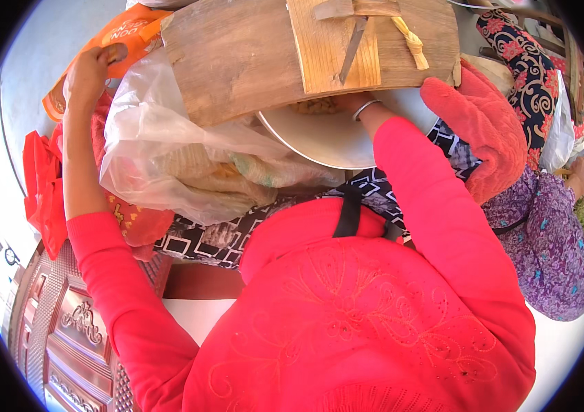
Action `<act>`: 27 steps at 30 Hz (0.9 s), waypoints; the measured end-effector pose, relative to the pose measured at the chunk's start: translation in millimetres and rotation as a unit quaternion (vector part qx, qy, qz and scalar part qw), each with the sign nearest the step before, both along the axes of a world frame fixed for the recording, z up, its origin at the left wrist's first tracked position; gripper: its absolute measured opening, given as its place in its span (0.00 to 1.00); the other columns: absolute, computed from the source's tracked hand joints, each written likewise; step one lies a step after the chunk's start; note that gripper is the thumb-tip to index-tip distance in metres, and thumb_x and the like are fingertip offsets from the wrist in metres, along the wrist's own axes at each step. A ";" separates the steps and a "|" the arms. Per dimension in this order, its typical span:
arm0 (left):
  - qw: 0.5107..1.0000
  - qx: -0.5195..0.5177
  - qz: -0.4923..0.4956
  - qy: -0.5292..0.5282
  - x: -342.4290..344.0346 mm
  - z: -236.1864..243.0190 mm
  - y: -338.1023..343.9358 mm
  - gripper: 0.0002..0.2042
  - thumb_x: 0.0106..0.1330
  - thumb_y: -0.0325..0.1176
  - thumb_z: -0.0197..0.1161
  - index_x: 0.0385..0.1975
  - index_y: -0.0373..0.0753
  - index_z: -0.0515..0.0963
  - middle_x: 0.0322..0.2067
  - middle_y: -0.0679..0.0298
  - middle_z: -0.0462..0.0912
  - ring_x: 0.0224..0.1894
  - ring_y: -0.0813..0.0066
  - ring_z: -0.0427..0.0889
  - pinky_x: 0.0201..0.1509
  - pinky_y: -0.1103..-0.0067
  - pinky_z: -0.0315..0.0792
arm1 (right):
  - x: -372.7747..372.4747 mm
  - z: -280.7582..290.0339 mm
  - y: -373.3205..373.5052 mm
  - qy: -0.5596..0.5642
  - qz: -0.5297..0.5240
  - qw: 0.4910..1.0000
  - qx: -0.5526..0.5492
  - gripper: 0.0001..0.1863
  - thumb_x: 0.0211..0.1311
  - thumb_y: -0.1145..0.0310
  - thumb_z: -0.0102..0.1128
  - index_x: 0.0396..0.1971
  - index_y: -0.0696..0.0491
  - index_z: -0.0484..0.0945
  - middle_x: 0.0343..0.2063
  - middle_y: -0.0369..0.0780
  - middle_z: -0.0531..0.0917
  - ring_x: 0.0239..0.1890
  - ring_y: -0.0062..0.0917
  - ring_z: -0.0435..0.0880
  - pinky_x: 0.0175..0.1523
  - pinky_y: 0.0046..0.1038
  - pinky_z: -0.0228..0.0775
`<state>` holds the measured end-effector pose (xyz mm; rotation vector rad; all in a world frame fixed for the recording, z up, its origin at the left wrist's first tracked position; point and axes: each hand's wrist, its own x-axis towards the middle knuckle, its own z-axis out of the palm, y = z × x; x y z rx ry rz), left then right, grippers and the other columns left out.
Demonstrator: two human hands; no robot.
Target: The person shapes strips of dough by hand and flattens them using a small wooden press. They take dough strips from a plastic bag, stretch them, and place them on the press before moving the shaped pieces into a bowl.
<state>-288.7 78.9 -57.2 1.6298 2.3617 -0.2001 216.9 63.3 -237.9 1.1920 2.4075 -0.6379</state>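
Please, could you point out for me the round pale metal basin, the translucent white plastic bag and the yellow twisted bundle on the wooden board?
Round pale metal basin (336,141): head view, bare inner surface.
Translucent white plastic bag (144,130): head view, crumpled left part.
Yellow twisted bundle (414,45): head view, its middle.

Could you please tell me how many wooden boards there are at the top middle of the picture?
2: a large brown board reaching over the metal bowl, and a smaller, paler board lying on the brown one. Others could be hidden beneath.
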 end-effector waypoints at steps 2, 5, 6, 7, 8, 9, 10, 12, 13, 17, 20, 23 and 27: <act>0.999 0.001 0.037 -0.030 20.0 11.6 10.1 0.15 0.67 0.43 0.49 0.45 0.47 0.80 0.36 0.57 0.84 0.39 0.62 0.83 0.42 0.68 0.72 | 4.1 0.5 2.3 -0.006 -0.016 1.000 0.012 0.24 0.63 0.61 0.48 0.59 0.49 0.68 0.62 0.44 0.68 0.63 0.37 0.65 0.66 0.34 0.58; 1.000 -0.007 -0.012 -0.024 27.7 12.1 9.8 0.15 0.67 0.44 0.48 0.45 0.49 0.79 0.38 0.57 0.83 0.42 0.62 0.82 0.44 0.67 0.72 | 9.2 1.2 5.8 -0.012 -0.031 0.999 0.033 0.23 0.63 0.61 0.48 0.58 0.49 0.69 0.61 0.44 0.68 0.63 0.37 0.66 0.65 0.34 0.59; 0.996 -0.068 -0.054 0.024 25.0 5.6 13.1 0.15 0.67 0.45 0.48 0.45 0.50 0.79 0.39 0.57 0.84 0.43 0.62 0.82 0.45 0.67 0.72 | 9.8 1.8 7.2 -0.013 -0.037 0.999 0.038 0.23 0.63 0.61 0.48 0.58 0.49 0.69 0.61 0.44 0.69 0.62 0.38 0.66 0.65 0.34 0.59; 0.985 -0.127 -0.090 0.071 21.2 -0.9 11.2 0.16 0.67 0.46 0.48 0.46 0.50 0.79 0.39 0.58 0.84 0.44 0.61 0.82 0.46 0.67 0.72 | 8.5 2.5 8.8 -0.012 -0.032 0.998 0.043 0.23 0.63 0.61 0.48 0.58 0.49 0.69 0.61 0.44 0.69 0.62 0.38 0.67 0.65 0.35 0.59; 0.987 -0.118 -0.060 0.087 12.3 -11.8 7.0 0.16 0.67 0.46 0.48 0.45 0.50 0.79 0.40 0.58 0.84 0.45 0.60 0.81 0.47 0.66 0.71 | 5.8 2.7 9.8 -0.011 -0.026 0.999 0.045 0.23 0.63 0.60 0.48 0.58 0.49 0.70 0.60 0.44 0.69 0.62 0.38 0.67 0.65 0.35 0.59; 0.988 -0.103 -0.052 0.098 3.8 -31.3 19.9 0.16 0.67 0.47 0.48 0.45 0.49 0.79 0.41 0.59 0.84 0.47 0.59 0.81 0.49 0.65 0.71 | 8.0 2.9 9.5 -0.017 -0.041 0.998 0.050 0.23 0.63 0.60 0.48 0.57 0.49 0.70 0.60 0.44 0.69 0.62 0.38 0.67 0.64 0.35 0.60; 0.989 -0.090 -0.034 0.110 11.3 -28.9 20.4 0.17 0.67 0.47 0.48 0.45 0.48 0.79 0.41 0.59 0.84 0.48 0.58 0.80 0.50 0.64 0.71 | 8.5 3.5 10.9 -0.019 -0.044 0.998 0.052 0.23 0.63 0.60 0.48 0.57 0.49 0.70 0.60 0.44 0.70 0.61 0.38 0.67 0.64 0.35 0.60; 0.996 -0.017 -0.013 0.085 24.5 -19.6 14.8 0.16 0.68 0.44 0.48 0.45 0.42 0.78 0.42 0.58 0.83 0.46 0.60 0.82 0.50 0.67 0.72 | 6.6 4.5 9.5 -0.021 -0.044 0.997 0.056 0.22 0.63 0.60 0.48 0.57 0.49 0.71 0.59 0.44 0.70 0.61 0.38 0.68 0.64 0.35 0.60; 0.999 -0.001 -0.016 0.052 25.8 -9.0 12.2 0.19 0.67 0.47 0.46 0.48 0.42 0.76 0.43 0.56 0.83 0.45 0.57 0.81 0.49 0.66 0.72 | 4.1 4.3 10.1 -0.019 -0.042 0.997 0.057 0.22 0.63 0.60 0.48 0.56 0.49 0.71 0.59 0.44 0.70 0.61 0.38 0.68 0.64 0.35 0.60; 0.984 0.117 0.032 -0.129 70.3 58.2 -27.5 0.20 0.69 0.44 0.46 0.51 0.40 0.75 0.43 0.59 0.83 0.40 0.65 0.82 0.45 0.74 0.73 | -5.0 2.8 6.7 -0.019 -0.041 0.997 0.064 0.22 0.63 0.59 0.48 0.55 0.49 0.72 0.58 0.44 0.72 0.60 0.38 0.69 0.63 0.35 0.61; 0.947 0.235 0.012 -0.219 120.8 107.2 -71.6 0.16 0.70 0.37 0.48 0.50 0.36 0.77 0.40 0.61 0.83 0.36 0.73 0.82 0.42 0.81 0.74 | -2.3 0.7 6.5 -0.028 -0.058 0.996 0.067 0.21 0.63 0.59 0.48 0.55 0.49 0.72 0.58 0.44 0.72 0.59 0.38 0.70 0.62 0.36 0.62; 0.895 0.390 0.022 -0.215 180.8 144.6 -139.8 0.10 0.69 0.28 0.51 0.34 0.28 0.78 0.32 0.58 0.83 0.32 0.73 0.81 0.38 0.82 0.73 | -3.3 3.8 13.8 -0.019 -0.050 0.996 0.069 0.21 0.63 0.58 0.48 0.54 0.49 0.73 0.57 0.44 0.73 0.58 0.39 0.71 0.62 0.36 0.62; 0.879 0.362 0.016 -0.310 234.9 120.7 -203.5 0.08 0.67 0.26 0.54 0.29 0.30 0.77 0.26 0.58 0.80 0.27 0.67 0.78 0.33 0.76 0.71 | -5.2 4.5 8.8 -0.016 -0.034 0.997 0.067 0.21 0.63 0.58 0.48 0.53 0.49 0.74 0.56 0.44 0.74 0.57 0.39 0.72 0.61 0.36 0.63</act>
